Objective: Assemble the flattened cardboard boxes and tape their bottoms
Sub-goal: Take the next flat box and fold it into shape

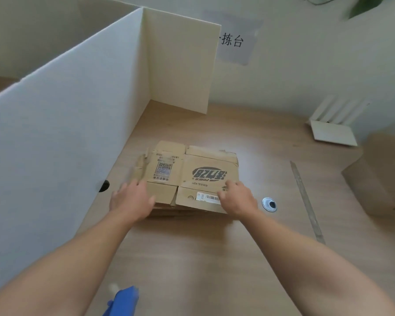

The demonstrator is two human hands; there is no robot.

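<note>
- While both arms reach straight forward, the left hand (132, 199) lies at the near left corner of the stack of flat boxes (192, 172). Its thumb is on top of a flap and its fingers run past the left edge. They are blurred, so I cannot tell whether they have closed on the cardboard.
- At the near right corner, the right hand (236, 198) has its fingers curled down onto the near flap, just beside the barcode label (209, 197).
- The stack rests flat on the table (203, 258), directly ahead of the hands and touching both. Its long side runs left to right across the person, so each hand has its own end and neither is clearly nearer.
- My judgement is that the step in hand is taking the top box off the pile. A lift from these two near corners would tip it up toward the person before it can be opened into shape.
- A blue tool (123, 301), probably the tape dispenser, lies at the near table edge between the forearms.
- A white partition (66, 124) stands along the left, close to the stack.
- To the right are a round cable port (269, 204), a long thin strip (306, 201), and a built-up box (379, 179) well apart from the pile.
</note>
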